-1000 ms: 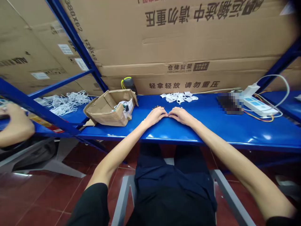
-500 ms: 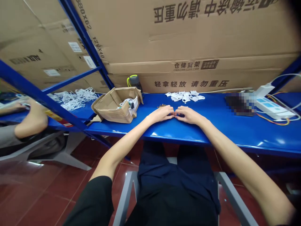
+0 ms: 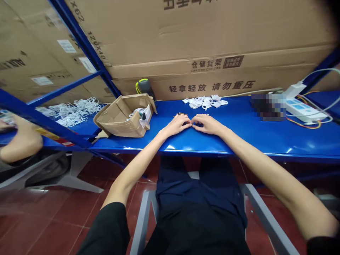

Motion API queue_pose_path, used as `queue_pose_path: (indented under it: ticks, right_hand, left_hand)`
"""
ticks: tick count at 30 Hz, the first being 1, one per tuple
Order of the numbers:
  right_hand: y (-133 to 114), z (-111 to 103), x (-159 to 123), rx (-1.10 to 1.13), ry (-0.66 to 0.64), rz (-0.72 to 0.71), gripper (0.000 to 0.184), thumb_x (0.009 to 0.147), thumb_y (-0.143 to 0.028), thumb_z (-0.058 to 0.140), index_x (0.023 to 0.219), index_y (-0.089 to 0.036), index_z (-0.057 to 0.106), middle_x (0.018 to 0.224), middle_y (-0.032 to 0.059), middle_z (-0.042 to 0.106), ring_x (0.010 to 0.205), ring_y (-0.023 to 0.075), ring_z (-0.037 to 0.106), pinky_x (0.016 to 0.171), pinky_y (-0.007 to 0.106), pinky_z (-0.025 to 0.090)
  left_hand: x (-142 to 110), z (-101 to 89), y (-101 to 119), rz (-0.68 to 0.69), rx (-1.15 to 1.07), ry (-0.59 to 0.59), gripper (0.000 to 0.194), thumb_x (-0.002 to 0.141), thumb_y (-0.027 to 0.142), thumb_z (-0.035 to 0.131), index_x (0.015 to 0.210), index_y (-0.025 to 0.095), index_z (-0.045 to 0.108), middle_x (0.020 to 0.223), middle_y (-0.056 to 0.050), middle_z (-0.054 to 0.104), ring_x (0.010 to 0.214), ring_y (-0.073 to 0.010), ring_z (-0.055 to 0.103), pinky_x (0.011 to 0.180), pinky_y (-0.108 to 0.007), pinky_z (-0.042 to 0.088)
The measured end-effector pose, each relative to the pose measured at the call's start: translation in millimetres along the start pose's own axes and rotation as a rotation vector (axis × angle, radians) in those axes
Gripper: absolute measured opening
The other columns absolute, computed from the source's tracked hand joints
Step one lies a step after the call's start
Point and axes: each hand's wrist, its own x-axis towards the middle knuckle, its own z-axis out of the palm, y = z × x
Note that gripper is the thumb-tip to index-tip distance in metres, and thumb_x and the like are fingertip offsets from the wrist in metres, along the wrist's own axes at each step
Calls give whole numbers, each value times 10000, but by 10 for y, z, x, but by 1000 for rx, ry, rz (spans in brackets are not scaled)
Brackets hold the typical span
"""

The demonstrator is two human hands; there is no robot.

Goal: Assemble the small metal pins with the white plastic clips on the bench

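My left hand [image 3: 178,124] and my right hand [image 3: 205,124] meet fingertip to fingertip over the blue table [image 3: 249,138]. Both have curled fingers pinched together; whatever lies between the tips is too small or hidden to make out. Just behind my left hand is a little heap of brass-coloured pieces [image 3: 180,114], partly covered by the fingers. Beyond both hands lies a pile of white plastic pieces [image 3: 204,102]. A few tiny pale bits rest close behind my right hand.
An open cardboard box [image 3: 119,122] with small parts stands to the left, a dark bottle [image 3: 146,88] behind it. A white power strip [image 3: 305,110] with cables lies at right. Past the blue frame post [image 3: 87,39] are white hooked pieces [image 3: 74,111] and another person's arm [image 3: 22,141].
My view has tilted and shifted slightly, so the table sits a little higher and further left. My hands stay together at the same spot, fingertips still meeting.
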Motion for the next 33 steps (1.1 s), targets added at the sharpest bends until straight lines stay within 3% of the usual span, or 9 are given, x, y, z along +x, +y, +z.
queue_pose_path:
  ticks: [8,15,21,26,29,33]
  right_hand:
    - [-18,23,49,-103,2,11,163,999,-257,586,1022,-209,740,1056,114,745,941,267,646,873,377,436]
    - [37,-77,29,-152,-34,57,112,938,-209,595,972,-199,701,998,104,697,860,254,591,830,377,413]
    - [137,-152,-53,-244,88,154,264,946,-135,514,1068,-188,742,1091,166,700,991,324,605,889,440,452]
    - [156,-133,-54,-261,138,189,269,969,-147,508,1086,-194,745,1107,162,690,1017,332,605,880,446,455]
    - [156,-113,-44,-256,133,190,262,968,-139,514,1072,-196,748,1110,157,691,1007,322,606,862,431,450]
    - [139,-90,-29,-245,118,197,262,967,-142,526,1086,-194,753,1119,153,697,975,308,611,851,420,443]
  left_hand:
    - [78,71,22,-88,33,-32,300,1158,419,474,1054,209,662,1107,-73,708,1092,-258,599,993,-404,420]
    - [-21,-35,-35,-99,48,-18,246,1138,375,506,1088,218,688,1061,-62,703,1072,-259,596,1019,-411,407]
    - [-103,-182,-193,-267,167,171,172,1079,345,617,1100,213,725,1062,-86,684,1072,-282,597,1005,-410,438]
    - [-239,-405,-350,-414,97,338,206,1006,266,652,1183,206,738,1031,-57,728,1024,-245,634,1004,-380,487]
    - [-467,-540,-390,-447,25,249,208,999,313,643,1093,198,789,999,-54,758,897,-209,638,913,-348,516]
    - [-712,-592,-318,-378,16,113,266,994,439,696,1064,225,839,1011,-55,778,883,-209,643,882,-347,524]
